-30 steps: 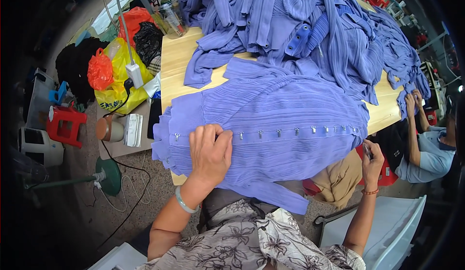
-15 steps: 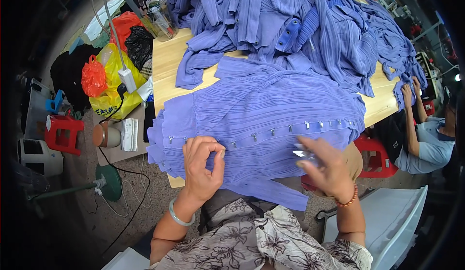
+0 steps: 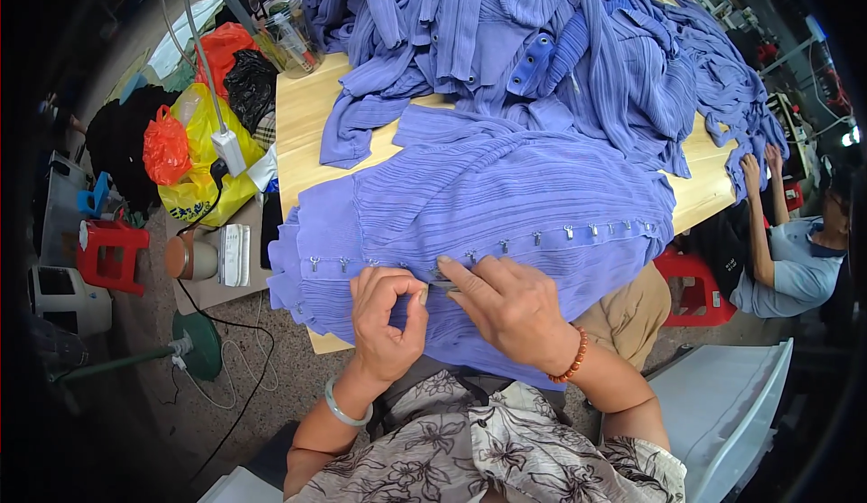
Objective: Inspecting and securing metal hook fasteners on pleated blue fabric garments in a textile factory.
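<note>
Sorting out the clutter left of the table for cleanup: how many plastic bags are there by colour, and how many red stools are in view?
Yellow bags: 1
Orange-red bags: 2
Black bags: 1
Red stools: 2
Total: 6

A periwinkle-blue pleated fabric garment (image 3: 506,205) lies spread flat, its lower edge hanging toward the person. A row of small metal snap fasteners (image 3: 533,237) runs across it, passing just beyond the fingers (image 3: 397,288), which pinch the cloth at that row.
</note>
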A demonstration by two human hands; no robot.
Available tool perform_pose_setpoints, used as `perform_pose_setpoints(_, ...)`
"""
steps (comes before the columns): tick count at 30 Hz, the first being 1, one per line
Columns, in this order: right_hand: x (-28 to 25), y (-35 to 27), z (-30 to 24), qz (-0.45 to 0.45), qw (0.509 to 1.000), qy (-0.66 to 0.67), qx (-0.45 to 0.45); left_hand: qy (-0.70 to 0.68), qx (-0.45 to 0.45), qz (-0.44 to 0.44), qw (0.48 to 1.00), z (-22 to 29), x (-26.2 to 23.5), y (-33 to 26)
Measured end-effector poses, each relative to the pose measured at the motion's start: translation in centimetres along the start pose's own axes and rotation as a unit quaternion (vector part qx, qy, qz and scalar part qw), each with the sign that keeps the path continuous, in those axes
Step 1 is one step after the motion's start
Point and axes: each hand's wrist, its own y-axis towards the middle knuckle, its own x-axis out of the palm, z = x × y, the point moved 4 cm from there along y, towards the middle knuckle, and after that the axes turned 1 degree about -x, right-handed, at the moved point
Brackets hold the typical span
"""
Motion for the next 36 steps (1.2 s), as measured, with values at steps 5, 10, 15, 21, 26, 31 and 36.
perform_pose_setpoints(5,0.3,0.0,-0.2,0.002,1.0,-0.012,0.005,0.026,0.038,-0.007,0.999,0.9,0.1,-0.1)
perform_pose_setpoints(10,0.6,-0.2,-0.2,0.018,1.0,0.016,0.001,0.01,0.051,-0.016,0.999,1.0,0.5,-0.3)
perform_pose_setpoints(15,0.2,-0.3,-0.1,0.026,1.0,0.017,0.003,-0.02,0.035,-0.033,0.999,1.3,0.7,-0.9)
perform_pose_setpoints(21,0.6,-0.4,-0.2,0.048,0.999,0.014,-0.017,-0.027,0.027,-0.023,0.999,1.1,0.3,-1.1)
perform_pose_setpoints(26,0.6,-0.6,-0.2,0.027,0.999,-0.005,-0.023,-0.029,0.029,-0.024,0.999,1.0,0.3,-1.1)
perform_pose_setpoints(31,0.7,-0.6,-0.2,0.057,0.998,-0.004,-0.024,-0.039,0.027,-0.022,0.999,1.0,0.5,-1.2)
perform_pose_setpoints(36,0.7,-0.8,-0.1,0.039,0.998,-0.032,-0.04,-0.045,0.025,-0.028,0.998,1.0,0.5,-1.2)
